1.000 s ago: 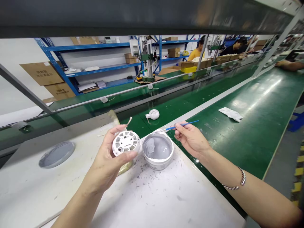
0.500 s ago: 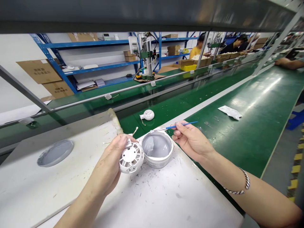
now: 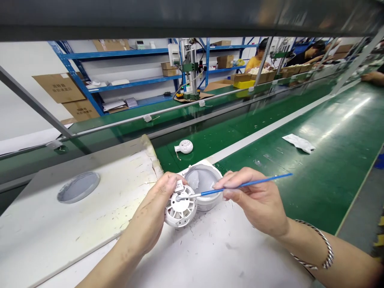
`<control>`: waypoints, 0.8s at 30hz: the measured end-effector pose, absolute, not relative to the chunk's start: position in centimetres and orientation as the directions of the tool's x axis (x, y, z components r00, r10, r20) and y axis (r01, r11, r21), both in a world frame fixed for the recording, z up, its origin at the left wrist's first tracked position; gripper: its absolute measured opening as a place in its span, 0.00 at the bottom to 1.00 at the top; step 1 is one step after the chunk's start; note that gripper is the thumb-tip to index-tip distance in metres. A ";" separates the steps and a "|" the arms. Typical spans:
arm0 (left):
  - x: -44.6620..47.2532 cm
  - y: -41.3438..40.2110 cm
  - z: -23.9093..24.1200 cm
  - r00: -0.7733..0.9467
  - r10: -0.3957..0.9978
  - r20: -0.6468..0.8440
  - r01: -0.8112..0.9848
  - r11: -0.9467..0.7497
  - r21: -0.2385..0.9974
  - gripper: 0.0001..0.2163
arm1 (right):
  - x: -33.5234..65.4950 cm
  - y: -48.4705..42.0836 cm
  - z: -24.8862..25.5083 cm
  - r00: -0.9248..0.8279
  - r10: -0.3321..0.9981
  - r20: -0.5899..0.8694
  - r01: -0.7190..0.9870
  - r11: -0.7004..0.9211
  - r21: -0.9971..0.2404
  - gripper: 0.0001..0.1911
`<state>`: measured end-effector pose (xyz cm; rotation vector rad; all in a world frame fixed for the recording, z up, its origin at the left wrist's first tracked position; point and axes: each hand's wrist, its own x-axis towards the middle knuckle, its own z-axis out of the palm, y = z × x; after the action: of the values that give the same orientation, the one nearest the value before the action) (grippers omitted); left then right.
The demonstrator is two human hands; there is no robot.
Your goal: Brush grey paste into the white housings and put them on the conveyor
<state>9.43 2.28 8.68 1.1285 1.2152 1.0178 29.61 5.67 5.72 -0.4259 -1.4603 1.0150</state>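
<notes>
My left hand (image 3: pixel 156 206) is closed around a round white fan housing (image 3: pixel 181 214) with spoke-like openings and a small label near its top. In my right hand (image 3: pixel 255 196) is a thin blue paintbrush (image 3: pixel 246 184), pinched between thumb and fingers. Its tip touches the flat hub of the housing, where a grey smear shows. Right behind both hands stands a white tub (image 3: pixel 207 206) of grey paste, partly hidden by the brush and my right hand. A second white fan housing (image 3: pixel 185 147) with a short wire lies on the green surface beyond.
A grey-coated round lid (image 3: pixel 78 187) lies on the white board (image 3: pixel 120 216) at left. A crumpled white packet (image 3: pixel 299 143) rests on the green bench (image 3: pixel 324 168). Farther back are a bench press (image 3: pixel 190 72), blue shelves (image 3: pixel 117 54) and co-workers. A dark beam (image 3: pixel 192 20) crosses overhead.
My right hand has brought the brush from the tub's rim down and left onto the housing's hub. A grey smear now shows there. The view has shifted slightly.
</notes>
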 end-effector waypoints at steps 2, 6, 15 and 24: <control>9.4 2.3 8.7 0.084 0.983 -0.161 0.004 0.161 0.987 0.17 | 30.0 5.6 6.0 -0.241 0.591 0.770 -0.227 0.738 -0.636 0.10; 9.3 2.3 8.7 0.092 0.983 -0.157 -0.003 0.158 0.987 0.16 | 31.0 5.5 7.0 -0.440 0.231 0.868 -0.073 0.954 -0.291 0.07; 9.1 2.5 8.7 0.089 0.983 -0.159 0.013 0.158 0.987 0.16 | 32.2 5.6 7.6 -0.441 0.228 0.868 -0.083 0.953 -0.293 0.08; 9.5 1.4 9.3 0.247 0.914 -0.322 -0.150 0.365 0.919 0.23 | 31.1 4.9 6.6 -0.142 0.711 0.689 -0.340 0.619 -0.708 0.08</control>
<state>9.54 1.44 9.33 0.9096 1.0605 0.8814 31.06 4.87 6.59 -0.3333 -1.4465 0.9392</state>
